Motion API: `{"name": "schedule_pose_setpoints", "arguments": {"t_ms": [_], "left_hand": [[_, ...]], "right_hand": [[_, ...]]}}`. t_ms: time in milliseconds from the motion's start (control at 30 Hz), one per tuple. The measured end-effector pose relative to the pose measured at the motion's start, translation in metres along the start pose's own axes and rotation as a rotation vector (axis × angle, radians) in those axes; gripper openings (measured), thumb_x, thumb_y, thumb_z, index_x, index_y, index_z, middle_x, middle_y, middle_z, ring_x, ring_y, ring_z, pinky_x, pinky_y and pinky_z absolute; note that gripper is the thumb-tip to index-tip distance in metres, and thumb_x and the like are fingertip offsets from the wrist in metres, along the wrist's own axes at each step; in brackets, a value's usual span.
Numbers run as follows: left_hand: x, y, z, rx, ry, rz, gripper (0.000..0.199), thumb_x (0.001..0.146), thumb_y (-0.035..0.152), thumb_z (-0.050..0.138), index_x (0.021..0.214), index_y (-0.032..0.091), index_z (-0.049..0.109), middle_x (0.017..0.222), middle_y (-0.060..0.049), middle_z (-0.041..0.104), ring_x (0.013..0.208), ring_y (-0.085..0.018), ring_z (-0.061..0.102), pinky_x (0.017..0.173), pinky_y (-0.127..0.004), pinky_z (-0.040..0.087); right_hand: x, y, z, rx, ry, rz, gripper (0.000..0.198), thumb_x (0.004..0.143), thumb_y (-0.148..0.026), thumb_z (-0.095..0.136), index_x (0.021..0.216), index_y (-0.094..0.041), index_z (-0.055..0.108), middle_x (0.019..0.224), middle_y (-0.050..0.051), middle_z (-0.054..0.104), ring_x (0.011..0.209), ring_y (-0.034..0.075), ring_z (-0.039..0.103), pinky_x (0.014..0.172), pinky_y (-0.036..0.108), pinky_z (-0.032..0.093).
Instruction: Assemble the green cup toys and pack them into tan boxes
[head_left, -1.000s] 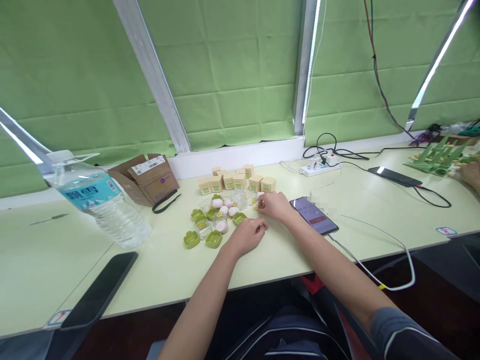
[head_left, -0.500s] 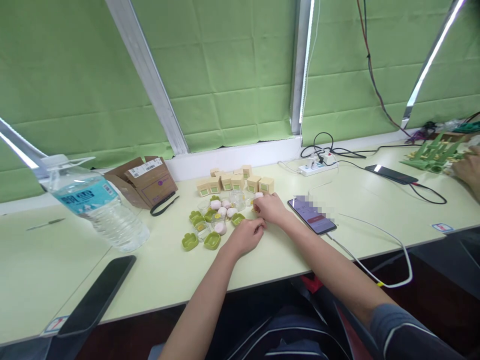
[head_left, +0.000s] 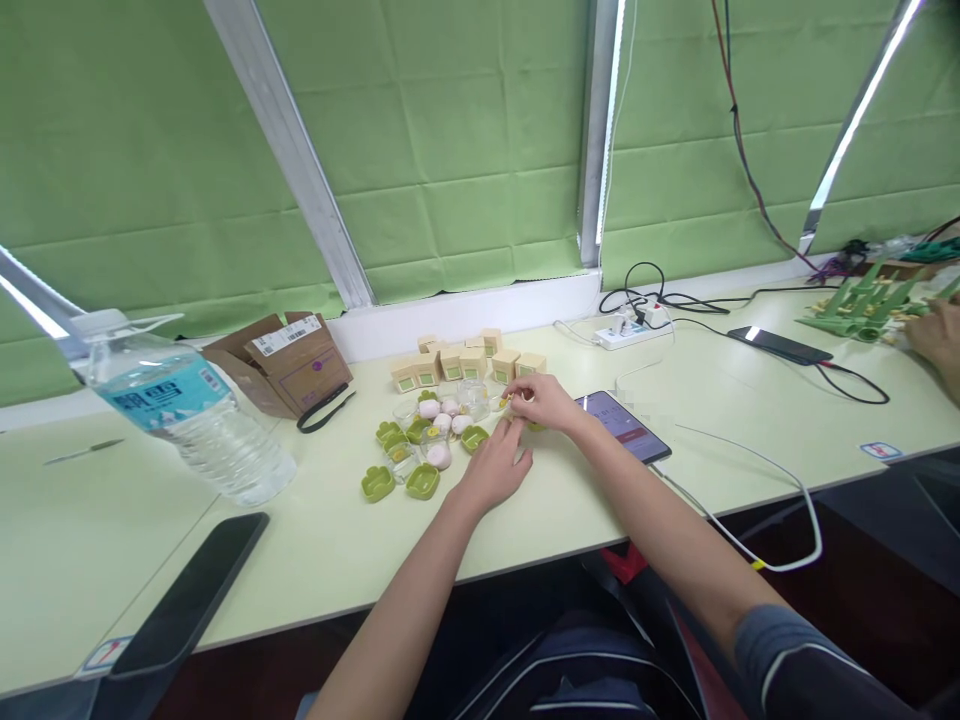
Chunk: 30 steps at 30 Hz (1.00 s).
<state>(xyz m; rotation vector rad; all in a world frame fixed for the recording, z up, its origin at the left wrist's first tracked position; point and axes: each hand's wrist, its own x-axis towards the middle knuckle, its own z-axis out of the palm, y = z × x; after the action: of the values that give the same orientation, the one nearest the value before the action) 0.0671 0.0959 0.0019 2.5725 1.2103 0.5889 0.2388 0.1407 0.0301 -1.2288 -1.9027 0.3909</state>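
Observation:
My right hand (head_left: 546, 402) is closed, its thumb and fingers pinching a small clear piece with a yellow spot (head_left: 503, 403), mostly covered by the fingertips. Just in front, my left hand (head_left: 495, 468) reaches up to the right fingertips, fingers stretched out and thumb apart. What its fingertips touch is hidden. Left of both hands lie several pale pink rounded pieces (head_left: 439, 456), clear plastic cups (head_left: 473, 392) and green flower-shaped trays (head_left: 422, 482). One green tray (head_left: 474, 438) lies nearest my left fingers. Behind the pile stand several cream block-shaped pieces (head_left: 503, 366) with greenish square windows.
A large water bottle (head_left: 195, 420) and an open cardboard box (head_left: 289, 365) stand left. A dark phone (head_left: 191, 590) lies at the front left edge. Close to my right forearm is a lit phone (head_left: 622, 425) with a white cable. A power strip (head_left: 634, 337) sits behind. Another person's hand (head_left: 937, 340) is far right.
My left fingers have stretched out from a curled pose and moved up to the right hand. My right hand has turned, and the yellow spot at its fingertips has risen slightly.

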Motion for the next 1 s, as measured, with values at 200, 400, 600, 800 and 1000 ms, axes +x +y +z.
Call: {"name": "schedule_pose_setpoints", "arguments": {"t_ms": [200, 400, 600, 800, 1000], "left_hand": [[0.022, 0.003, 0.009, 0.003, -0.032, -0.118, 0.04, 0.093, 0.034, 0.051, 0.131, 0.019, 0.051, 0.105, -0.012, 0.068, 0.09, -0.03, 0.069, 0.078, -0.039, 0.051], [0.037, 0.01, 0.017, 0.061, 0.01, -0.208, 0.035, 0.091, 0.037, 0.053, 0.118, 0.016, 0.062, 0.101, -0.018, 0.072, 0.088, -0.035, 0.071, 0.075, -0.041, 0.051], [0.032, 0.015, 0.013, 0.075, 0.007, -0.203, 0.039, 0.091, 0.041, 0.054, 0.122, 0.017, 0.06, 0.103, -0.017, 0.072, 0.088, -0.035, 0.071, 0.073, -0.041, 0.051], [0.006, 0.015, 0.003, -0.034, 0.021, -0.099, 0.038, 0.085, 0.047, 0.063, 0.113, 0.021, 0.057, 0.114, -0.012, 0.065, 0.098, -0.031, 0.067, 0.08, -0.039, 0.051], [0.001, 0.009, -0.01, -0.13, 0.132, -0.079, 0.037, 0.081, 0.041, 0.07, 0.11, 0.024, 0.056, 0.116, -0.007, 0.059, 0.098, -0.025, 0.064, 0.084, -0.037, 0.051]], "right_hand": [[0.001, 0.003, 0.002, 0.012, 0.056, -0.004, 0.022, 0.082, -0.012, 0.058, 0.094, -0.015, 0.076, 0.083, 0.002, 0.073, 0.073, 0.014, 0.063, 0.074, 0.025, 0.049], [0.0, -0.002, 0.004, 0.072, 0.056, -0.017, 0.02, 0.084, -0.014, 0.059, 0.097, -0.014, 0.074, 0.079, 0.002, 0.071, 0.072, 0.014, 0.064, 0.074, 0.025, 0.052], [0.0, 0.0, 0.005, 0.072, 0.069, -0.06, 0.02, 0.085, -0.016, 0.059, 0.098, -0.014, 0.074, 0.08, 0.003, 0.071, 0.073, 0.014, 0.064, 0.075, 0.026, 0.052], [0.0, 0.0, 0.005, 0.089, 0.088, -0.047, 0.02, 0.086, -0.018, 0.06, 0.099, -0.015, 0.074, 0.079, 0.002, 0.072, 0.073, 0.014, 0.065, 0.076, 0.026, 0.053], [0.002, 0.006, 0.005, 0.197, 0.184, -0.078, 0.021, 0.087, -0.03, 0.065, 0.102, -0.017, 0.073, 0.084, 0.003, 0.074, 0.076, 0.015, 0.068, 0.075, 0.028, 0.056]]}}
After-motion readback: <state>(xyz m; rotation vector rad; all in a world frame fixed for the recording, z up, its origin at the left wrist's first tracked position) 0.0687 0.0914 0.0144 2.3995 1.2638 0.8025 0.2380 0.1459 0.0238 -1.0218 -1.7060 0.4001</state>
